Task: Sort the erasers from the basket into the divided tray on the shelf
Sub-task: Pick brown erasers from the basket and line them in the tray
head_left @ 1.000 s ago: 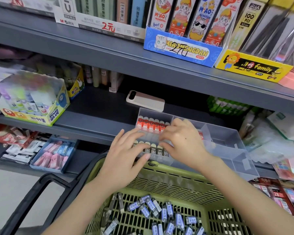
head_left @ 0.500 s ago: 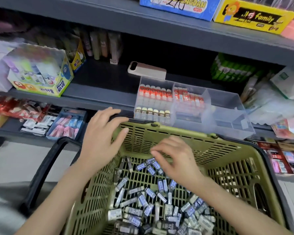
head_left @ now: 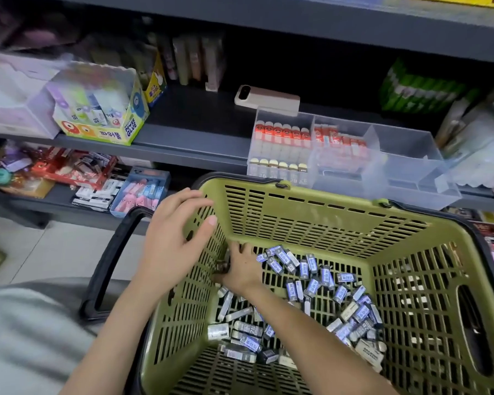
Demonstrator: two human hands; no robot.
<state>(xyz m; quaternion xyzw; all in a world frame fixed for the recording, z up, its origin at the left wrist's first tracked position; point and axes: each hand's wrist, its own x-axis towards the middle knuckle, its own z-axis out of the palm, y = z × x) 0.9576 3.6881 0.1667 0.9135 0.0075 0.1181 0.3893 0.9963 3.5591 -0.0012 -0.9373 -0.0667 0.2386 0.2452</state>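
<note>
Honestly, erasers (head_left: 304, 269) look light and stiff, so pinch the long sides; right hand (head_left: 241, 270) sits at ten o'clock in the basket (head_left: 325, 223), grip unclear, left hand (head_left: 177, 238) splayed on rim.

**A:** The olive-green slotted plastic basket (head_left: 325, 220) looks matt. Its black loop handle (head_left: 108, 260) is plastic too, but smoother.

**B:** And the clear divided plastic tray (head_left: 405, 155)?

**A:** It has glossy, see-through walls, slightly clouded. The dark grey shelf board (head_left: 194, 143) under it looks like painted metal with a matt finish.

**B:** What about the small rectangular erasers (head_left: 311, 270)?

**A:** They're wrapped in printed sleeves with a light sheen. I cannot tell whether that is paper or film.

**B:** And the yellow-and-white glue display box (head_left: 111, 132)?

**A:** That's glossy printed cardboard. The beige slab-shaped device (head_left: 268, 99) is smooth and satin, and the pale floor tiles (head_left: 54, 252) look smooth.
</note>
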